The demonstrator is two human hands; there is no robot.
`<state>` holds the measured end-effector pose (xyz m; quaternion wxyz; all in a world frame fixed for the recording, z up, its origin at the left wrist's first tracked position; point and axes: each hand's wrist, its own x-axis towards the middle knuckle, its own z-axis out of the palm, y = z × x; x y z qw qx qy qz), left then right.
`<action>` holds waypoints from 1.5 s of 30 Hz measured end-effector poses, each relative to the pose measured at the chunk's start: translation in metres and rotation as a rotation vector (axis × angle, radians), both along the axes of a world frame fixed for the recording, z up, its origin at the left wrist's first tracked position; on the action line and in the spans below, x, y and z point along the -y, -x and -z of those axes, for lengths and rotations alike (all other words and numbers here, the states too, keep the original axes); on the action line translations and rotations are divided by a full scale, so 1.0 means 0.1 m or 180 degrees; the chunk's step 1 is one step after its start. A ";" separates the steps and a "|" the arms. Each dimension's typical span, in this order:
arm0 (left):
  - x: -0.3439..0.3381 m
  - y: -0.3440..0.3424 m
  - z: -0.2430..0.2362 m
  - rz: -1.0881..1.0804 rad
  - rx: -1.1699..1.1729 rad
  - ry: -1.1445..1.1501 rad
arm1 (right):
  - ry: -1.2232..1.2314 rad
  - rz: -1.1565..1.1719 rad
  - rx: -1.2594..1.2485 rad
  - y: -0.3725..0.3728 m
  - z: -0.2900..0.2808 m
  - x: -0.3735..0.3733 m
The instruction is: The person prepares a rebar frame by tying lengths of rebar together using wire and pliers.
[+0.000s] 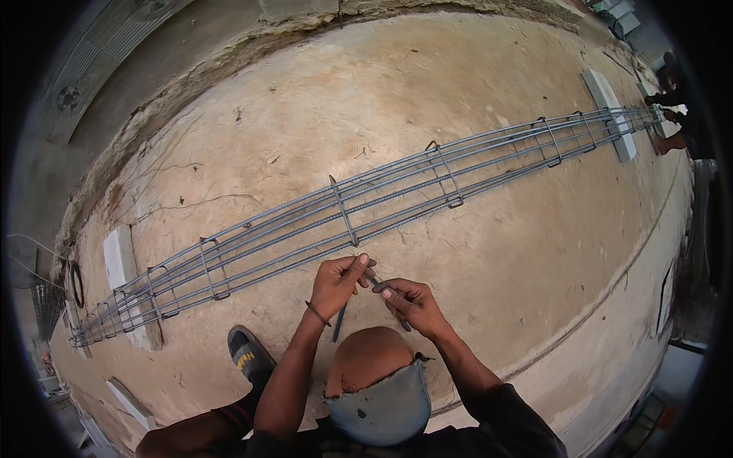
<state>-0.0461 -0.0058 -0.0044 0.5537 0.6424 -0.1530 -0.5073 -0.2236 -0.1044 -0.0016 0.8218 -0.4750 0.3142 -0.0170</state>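
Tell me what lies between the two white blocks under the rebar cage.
In the head view, only bare sandy ground and the rebar cage spanning above it lie between the left white block and the right one.

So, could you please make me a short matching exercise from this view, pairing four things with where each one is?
Things:
1. rebar cage
2. shoe
3. white block
4. thin rod

Places:
A. under the cage's far right end
B. between the left hand and right hand
C. on the ground at lower left, beside the left forearm
D. lying long across the ground from left to right

Pairs: 1-D, 2-C, 3-A, 4-B
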 end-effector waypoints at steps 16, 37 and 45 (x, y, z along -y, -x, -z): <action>2.30 -0.23 0.34 0.1531 0.2502 -0.0511 | 0.1942 0.1829 -0.0940 0.79 -0.64 -0.04; 2.68 -0.24 0.37 0.1629 0.1249 -0.1212 | 0.1403 0.1087 -0.2039 0.07 -2.28 -1.15; 2.62 -0.08 0.21 0.1157 0.1502 -0.1251 | 0.2627 0.0617 -0.2257 0.05 -2.24 -0.63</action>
